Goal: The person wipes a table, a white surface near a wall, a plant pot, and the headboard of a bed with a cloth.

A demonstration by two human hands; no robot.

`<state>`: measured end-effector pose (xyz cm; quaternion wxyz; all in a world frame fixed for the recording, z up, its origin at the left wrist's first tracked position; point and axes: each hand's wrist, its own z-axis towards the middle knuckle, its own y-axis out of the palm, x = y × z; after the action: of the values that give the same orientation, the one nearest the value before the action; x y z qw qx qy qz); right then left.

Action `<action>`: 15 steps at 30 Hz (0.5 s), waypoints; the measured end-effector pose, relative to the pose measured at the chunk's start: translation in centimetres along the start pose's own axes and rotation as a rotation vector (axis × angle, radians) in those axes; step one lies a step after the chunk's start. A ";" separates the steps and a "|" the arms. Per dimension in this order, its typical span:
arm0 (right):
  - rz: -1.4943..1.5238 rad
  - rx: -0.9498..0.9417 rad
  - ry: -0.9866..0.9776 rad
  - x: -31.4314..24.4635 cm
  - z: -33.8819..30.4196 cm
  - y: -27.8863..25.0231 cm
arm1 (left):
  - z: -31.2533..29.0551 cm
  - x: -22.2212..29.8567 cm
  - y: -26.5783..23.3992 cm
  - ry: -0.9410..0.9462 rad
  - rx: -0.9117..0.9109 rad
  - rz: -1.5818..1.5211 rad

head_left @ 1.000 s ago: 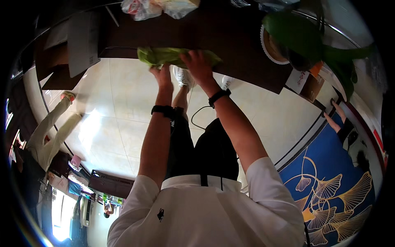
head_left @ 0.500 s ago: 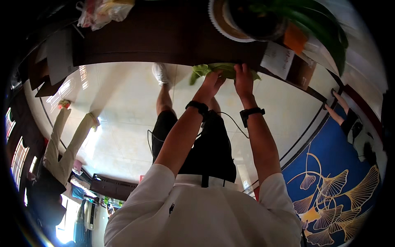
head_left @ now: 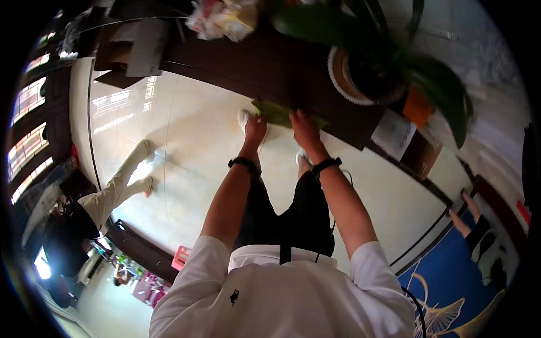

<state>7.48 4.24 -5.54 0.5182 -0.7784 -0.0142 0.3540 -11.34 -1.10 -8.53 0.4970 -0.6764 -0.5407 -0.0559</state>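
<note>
A green cloth (head_left: pixel 274 114) lies along the front edge of the dark brown table (head_left: pixel 225 70). My left hand (head_left: pixel 255 130) is closed on the cloth's left end, just off the table edge. Farther right, my right hand (head_left: pixel 305 130) grips the cloth with bent fingers; part of the cloth shows beyond it. Exact finger placement is partly hidden and a little blurred. Each wrist wears a black band.
A potted plant (head_left: pixel 369 79) with long leaves stands at the table's right, beside a cardboard box (head_left: pixel 420 152). Bagged items (head_left: pixel 225 19) and an open carton (head_left: pixel 143 50) are at the left. A person in light trousers (head_left: pixel 121 174) stands left; another person (head_left: pixel 484 236) is far right.
The view has turned, and the table edge now slants down to the right. My hands and the cloth have shifted left along the table, with the hands farther apart.
</note>
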 end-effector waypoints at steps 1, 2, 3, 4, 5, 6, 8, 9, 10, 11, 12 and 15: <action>0.043 -0.054 -0.038 -0.8 -0.4 0.9 | -0.1 -0.2 -1.8 0.059 0.018 -0.010; -0.030 0.005 -0.170 -1.3 -0.7 1.4 | -0.3 0.0 -3.2 0.113 0.036 -0.023; -0.002 -0.219 -0.122 -4.7 -0.4 0.2 | -1.0 -1.2 -5.7 0.146 0.006 -0.058; 0.026 -0.249 -0.129 -5.6 -0.9 0.3 | -1.6 -0.9 -7.3 0.203 -0.048 -0.108; 0.052 -0.292 -0.134 -6.5 -1.0 0.0 | -2.1 -0.5 -8.8 0.294 -0.092 -0.173; 0.006 -0.392 -0.063 -8.3 -1.1 -0.9 | -2.9 -0.3 -10.4 0.381 -0.131 -0.234; -0.002 -0.491 -0.046 -11.8 -0.6 -3.4 | -5.3 0.2 -14.0 0.286 -0.191 -0.265; -0.070 -0.524 -0.040 -14.1 0.2 -4.6 | -6.1 -0.3 -16.0 0.284 -0.247 -0.256; -0.140 -0.566 -0.037 -16.0 0.9 -5.4 | -6.9 -0.9 -17.4 0.273 -0.301 -0.253; -0.175 -0.596 -0.073 -17.0 2.4 -5.9 | -7.1 -0.3 -19.5 0.320 -0.404 -0.223; -0.194 -0.630 -0.153 -18.1 2.6 -6.7 | -7.6 0.8 -22.0 0.280 -0.380 -0.270; -0.204 -0.735 -0.313 -24.7 5.1 -9.2 | -8.6 0.7 -28.5 0.370 -0.351 -0.272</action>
<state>-10.68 2.94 14.13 0.2298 -0.8430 -0.2953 0.3864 -29.54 -9.22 13.67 0.4505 -0.6517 -0.5087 -0.3370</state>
